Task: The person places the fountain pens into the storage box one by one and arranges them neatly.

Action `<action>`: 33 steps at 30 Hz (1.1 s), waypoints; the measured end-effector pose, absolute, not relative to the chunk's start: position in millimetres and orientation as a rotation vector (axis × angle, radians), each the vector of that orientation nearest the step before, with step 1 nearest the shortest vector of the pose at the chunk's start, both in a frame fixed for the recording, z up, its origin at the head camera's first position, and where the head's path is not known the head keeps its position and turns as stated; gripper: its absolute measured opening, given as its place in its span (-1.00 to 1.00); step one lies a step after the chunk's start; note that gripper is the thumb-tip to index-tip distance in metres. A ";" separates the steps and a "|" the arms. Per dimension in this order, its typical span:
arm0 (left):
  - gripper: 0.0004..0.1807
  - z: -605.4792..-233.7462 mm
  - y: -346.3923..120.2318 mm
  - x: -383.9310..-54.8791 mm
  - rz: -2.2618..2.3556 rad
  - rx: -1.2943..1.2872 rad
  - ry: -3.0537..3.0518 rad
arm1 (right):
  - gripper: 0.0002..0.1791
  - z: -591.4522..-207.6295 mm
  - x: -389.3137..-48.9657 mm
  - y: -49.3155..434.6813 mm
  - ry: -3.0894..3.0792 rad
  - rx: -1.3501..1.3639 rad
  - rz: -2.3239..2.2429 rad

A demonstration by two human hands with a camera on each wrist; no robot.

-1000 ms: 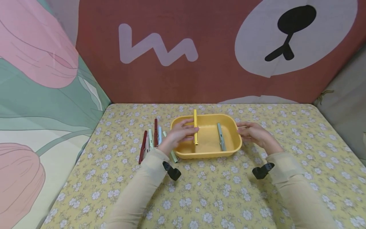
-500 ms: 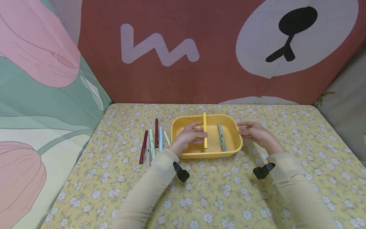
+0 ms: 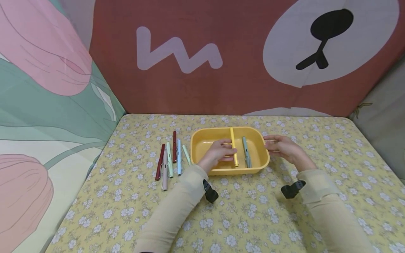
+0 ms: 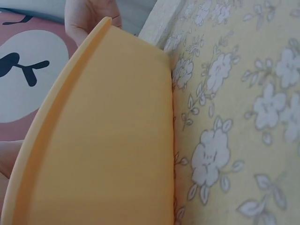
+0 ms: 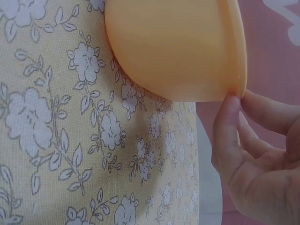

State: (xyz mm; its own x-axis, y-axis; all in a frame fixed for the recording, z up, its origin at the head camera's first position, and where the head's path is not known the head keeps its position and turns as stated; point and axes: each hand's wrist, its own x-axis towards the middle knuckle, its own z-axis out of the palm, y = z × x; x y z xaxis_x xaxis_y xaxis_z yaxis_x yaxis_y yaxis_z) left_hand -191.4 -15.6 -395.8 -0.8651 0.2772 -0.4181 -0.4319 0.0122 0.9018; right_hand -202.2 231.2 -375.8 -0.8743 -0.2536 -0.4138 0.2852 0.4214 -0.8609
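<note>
In the head view, my left hand (image 3: 217,154) holds a bright yellow pen (image 3: 233,138) by its near half, low inside the yellow tray (image 3: 229,172). The pen points away from me, its far end at the back rim. To its right a grey-green pen (image 3: 246,153) lies in the tray, roughly parallel. My right hand (image 3: 286,150) grips the tray's right end. The right wrist view shows thumb and finger pinching the rim there. In the left wrist view the tray's side wall (image 4: 108,122) hides the held pen and most of my left hand.
Left of the tray lie several pens on the flowered tablecloth (image 3: 246,218): dark red (image 3: 160,162), pale pink (image 3: 164,172), light green (image 3: 169,160) and light blue (image 3: 179,158) among them. One pale green pen (image 3: 186,154) lies close to the tray's left end. A printed cloth wall stands behind the table.
My left hand has moved right with the yellow pen and lowered it into the tray, nearer the grey-green pen. My right hand stays at the tray's end.
</note>
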 end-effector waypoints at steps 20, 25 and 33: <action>-0.32 -404.4 11.9 -193.2 1.794 -0.182 1.879 | -0.31 -378.6 -204.5 233.4 2.179 0.033 -1.476; -0.30 -403.9 16.4 -192.0 1.757 -0.163 1.889 | -0.31 -378.0 -205.4 232.4 2.176 0.042 -1.478; -0.21 -404.5 18.9 -191.6 1.750 -0.160 1.873 | -0.32 -378.2 -204.6 232.6 2.176 0.046 -1.471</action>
